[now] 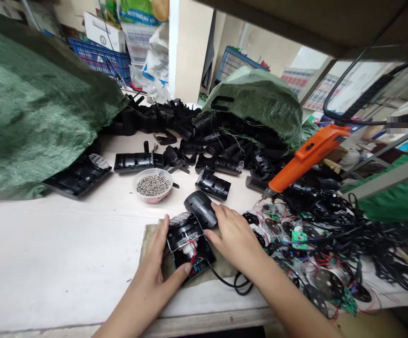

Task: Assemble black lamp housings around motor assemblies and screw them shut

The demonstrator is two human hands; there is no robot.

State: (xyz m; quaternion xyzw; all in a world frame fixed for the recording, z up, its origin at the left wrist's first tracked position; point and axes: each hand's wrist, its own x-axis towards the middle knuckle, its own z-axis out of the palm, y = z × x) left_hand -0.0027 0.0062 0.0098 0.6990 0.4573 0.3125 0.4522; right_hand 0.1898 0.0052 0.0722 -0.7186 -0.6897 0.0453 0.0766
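Cloth lies under the work on a pale table, and an open black plastic housing sits on it, likely so the plastic neither slides nor scratches. Left hand clamps that housing at its side and near corner, thumb along one edge and fingers curled around the lower edge, which seems to steady it with its open side up, where a red wire and a white part show. Right hand lies just beside it, fingers close together, their tips resting on a dark rounded cover without clamping it, as if keeping it near the housing. A black cable runs from the housing past the cloth in loose loops. Just ahead, a small bowl holds silver screws, within easy reach of both hands. More black housings lie behind it, a heap of wired circuit boards sits to the right, and an orange electric screwdriver slants above that heap, tip down. Green woven sacks lie over the far pile.
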